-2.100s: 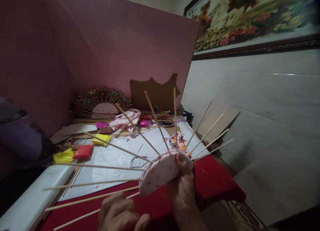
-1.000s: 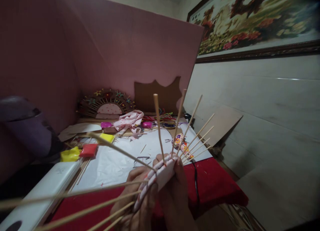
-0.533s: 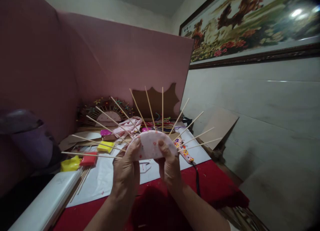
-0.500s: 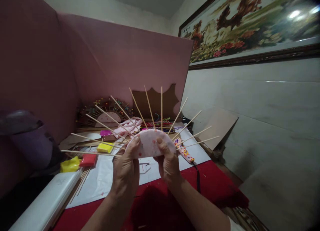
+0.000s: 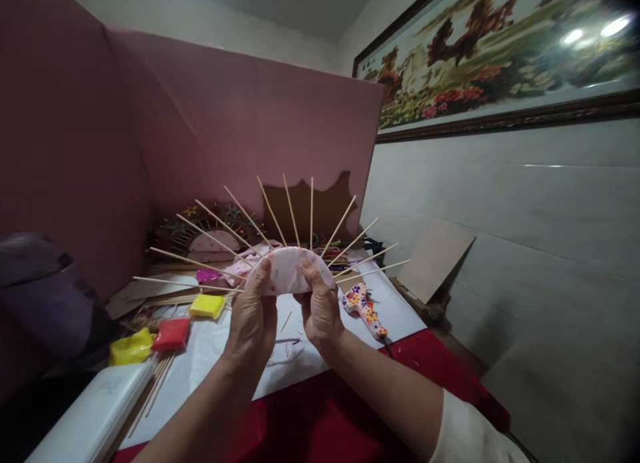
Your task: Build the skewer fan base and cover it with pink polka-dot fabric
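Observation:
Between my two hands I hold up a half-round piece covered in pale pink patterned cloth (image 5: pixel 286 269), above the table. Several thin wooden sticks (image 5: pixel 291 209) fan out from its curved edge. My left hand (image 5: pixel 253 316) pinches the left end, thumb on the front face. On the right end, my right hand (image 5: pixel 320 309) grips the same way; the fingers of both hands are hidden behind. A flower-patterned glue gun (image 5: pixel 365 309) lies on the white sheet to the right. Far left, a similar half-round piece with sticks and coloured decorations (image 5: pixel 213 244) leans at the back.
Yellow packets (image 5: pixel 207 306) and a red packet (image 5: pixel 171 334) lie left, near a long white box (image 5: pixel 95 409) and loose sticks (image 5: pixel 153 389). A brown cardboard cutout (image 5: pixel 313 213) stands behind. The white sheet (image 5: pixel 295 373) covers part of a red cloth (image 5: pixel 425 369).
Both hands have drawn the half-round piece slightly left and up in the view, the sticks moving with it. More of the glue gun now shows. The grip is unchanged.

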Demonstrator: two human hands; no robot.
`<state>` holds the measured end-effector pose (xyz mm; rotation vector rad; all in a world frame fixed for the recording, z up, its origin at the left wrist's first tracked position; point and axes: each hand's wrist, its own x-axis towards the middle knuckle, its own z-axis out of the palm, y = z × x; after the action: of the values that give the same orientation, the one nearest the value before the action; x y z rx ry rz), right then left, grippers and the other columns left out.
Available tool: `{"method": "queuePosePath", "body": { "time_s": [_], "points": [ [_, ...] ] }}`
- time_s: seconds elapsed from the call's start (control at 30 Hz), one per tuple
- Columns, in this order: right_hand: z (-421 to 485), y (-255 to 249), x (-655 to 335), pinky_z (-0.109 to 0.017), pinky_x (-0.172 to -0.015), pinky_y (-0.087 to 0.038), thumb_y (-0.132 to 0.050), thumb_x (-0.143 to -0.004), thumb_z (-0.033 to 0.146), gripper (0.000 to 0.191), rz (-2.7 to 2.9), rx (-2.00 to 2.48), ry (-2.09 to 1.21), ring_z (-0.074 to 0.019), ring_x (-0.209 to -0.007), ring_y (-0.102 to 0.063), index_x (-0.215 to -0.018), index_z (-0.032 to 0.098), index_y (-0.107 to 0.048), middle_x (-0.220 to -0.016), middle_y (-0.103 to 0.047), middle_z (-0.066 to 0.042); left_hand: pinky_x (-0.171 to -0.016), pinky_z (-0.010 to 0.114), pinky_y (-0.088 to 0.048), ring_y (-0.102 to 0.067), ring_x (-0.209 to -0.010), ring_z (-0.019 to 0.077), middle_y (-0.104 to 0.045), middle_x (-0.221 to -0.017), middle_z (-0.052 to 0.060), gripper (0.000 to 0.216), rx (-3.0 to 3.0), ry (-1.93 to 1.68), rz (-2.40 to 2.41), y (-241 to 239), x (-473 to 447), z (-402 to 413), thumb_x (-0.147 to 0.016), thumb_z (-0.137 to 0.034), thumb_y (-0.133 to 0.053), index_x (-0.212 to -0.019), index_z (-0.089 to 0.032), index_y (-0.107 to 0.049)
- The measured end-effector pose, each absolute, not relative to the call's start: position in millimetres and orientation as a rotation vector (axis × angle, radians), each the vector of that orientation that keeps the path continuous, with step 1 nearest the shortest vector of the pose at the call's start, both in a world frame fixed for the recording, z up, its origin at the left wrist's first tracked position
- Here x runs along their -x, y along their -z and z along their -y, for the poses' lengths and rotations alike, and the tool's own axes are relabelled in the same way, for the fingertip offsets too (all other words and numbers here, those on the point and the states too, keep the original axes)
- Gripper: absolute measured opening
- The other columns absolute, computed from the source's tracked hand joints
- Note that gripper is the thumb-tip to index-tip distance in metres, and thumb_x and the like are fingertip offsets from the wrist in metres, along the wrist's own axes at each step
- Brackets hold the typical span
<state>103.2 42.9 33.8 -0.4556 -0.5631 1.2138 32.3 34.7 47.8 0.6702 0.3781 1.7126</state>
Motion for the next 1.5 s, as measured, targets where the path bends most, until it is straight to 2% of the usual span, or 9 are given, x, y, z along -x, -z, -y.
{"method": "queuePosePath", "body": {
  "time_s": [0.2, 0.5, 0.63, 0.9, 1.03, 1.13, 1.23, 1.33, 1.5],
  "points": [
    [-39, -16, -87, -0.02, -0.055, -0.049, -0.07, -0.067, 0.023, 0.025, 0.497, 0.443, -1.311, -0.0115, -0.065, -0.062, -0.091, 0.019, -0.065, -0.08, -0.068, 0.003, -0.075, 0.024, -0.047, -0.061, -0.077, 0.0119, -0.067, -0.083, 0.0, 0.022, -0.555, -1.744, -0.435, -32, -29, -30, -0.062, -0.018, -0.071, -0.083, -0.018, -0.064],
    [-39, 0, -80, -0.016, -0.038, -0.034, -0.073, -0.064, 0.032, 0.027, 0.533, 0.524, -1.33, -0.0073, -0.046, -0.05, -0.083, 0.015, -0.064, -0.059, -0.06, 0.004, -0.056, 0.02, -0.046, -0.056, -0.058, 0.0086, -0.062, -0.066, -0.002, 0.018, -0.456, -1.74, -0.512, -22, -17, -40, -0.059, -0.013, -0.071, -0.074, -0.014, -0.061],
    [-42, 4, -82, -0.016, -0.037, -0.032, -0.073, -0.064, 0.03, 0.022, 0.533, 0.547, -1.324, -0.0077, -0.047, -0.05, -0.079, 0.016, -0.064, -0.058, -0.059, 0.004, -0.057, 0.021, -0.047, -0.056, -0.059, 0.0089, -0.062, -0.066, -0.002, 0.022, -0.427, -1.736, -0.515, -18, -16, -43, -0.056, -0.01, -0.071, -0.074, -0.013, -0.06],
    [-38, 0, -85, -0.018, -0.044, -0.043, -0.073, -0.062, 0.026, 0.027, 0.444, 0.593, -1.389, -0.01, -0.054, -0.057, -0.086, 0.015, -0.065, -0.069, -0.067, 0.002, -0.069, 0.021, -0.048, -0.059, -0.069, 0.0086, -0.065, -0.076, -0.002, 0.023, -0.377, -1.711, -0.521, -20, -24, -40, -0.06, -0.011, -0.07, -0.081, -0.016, -0.061],
    [-44, -4, -107, -0.018, -0.046, -0.045, -0.07, -0.062, 0.023, 0.027, 0.436, 0.653, -1.384, -0.0103, -0.056, -0.059, -0.088, 0.015, -0.064, -0.072, -0.068, 0.001, -0.072, 0.03, -0.049, -0.062, -0.08, 0.017, -0.066, -0.09, 0.01, 0.027, -0.458, -1.509, -0.544, -13, -20, -15, -0.07, -0.029, -0.065, -0.09, -0.012, -0.061],
    [-50, 0, -126, -0.014, -0.035, -0.035, -0.07, -0.061, 0.022, 0.021, 0.461, 0.787, -1.368, -0.0054, -0.04, -0.048, -0.078, 0.015, -0.062, -0.056, -0.062, 0.005, -0.069, 0.032, -0.048, -0.062, -0.078, 0.0196, -0.067, -0.086, 0.013, 0.03, -0.789, -1.216, -0.986, 1, -4, 10, -0.07, -0.036, -0.064, -0.087, -0.011, -0.059],
    [-49, 9, -135, -0.014, -0.029, -0.026, -0.071, -0.06, 0.02, 0.015, 0.498, 0.901, -1.409, -0.0037, -0.032, -0.04, -0.067, 0.013, -0.059, -0.045, -0.055, 0.006, -0.07, 0.037, -0.048, -0.061, -0.079, 0.0217, -0.066, -0.084, 0.011, 0.026, -1.519, -1.392, -1.273, 14, 14, 22, -0.074, -0.033, -0.06, -0.09, -0.013, -0.06],
    [-44, 17, -133, -0.014, -0.028, -0.021, -0.068, -0.066, 0.021, 0.013, 0.55, 0.999, -1.452, -0.0042, -0.031, -0.04, -0.067, 0.011, -0.059, -0.043, -0.053, 0.005, -0.09, 0.043, -0.041, -0.052, -0.106, 0.025, -0.063, -0.108, 0.012, 0.027, -2.445, -1.469, -1.312, 18, 20, 15, -0.077, -0.018, -0.054, -0.103, -0.014, -0.061],
    [-43, 19, -125, -0.015, -0.032, -0.027, -0.058, -0.08, 0.027, 0.017, 0.648, 1.07, -1.474, -0.0034, -0.033, -0.039, -0.072, 0.012, -0.058, -0.049, -0.051, 0.007, -0.095, 0.044, -0.039, -0.042, -0.12, 0.0319, -0.05, -0.127, 0.02, 0.044, -3.255, -0.996, -1.407, 19, 3, -10, -0.074, -0.005, -0.046, -0.117, -0.004, -0.054]
  ]
}}
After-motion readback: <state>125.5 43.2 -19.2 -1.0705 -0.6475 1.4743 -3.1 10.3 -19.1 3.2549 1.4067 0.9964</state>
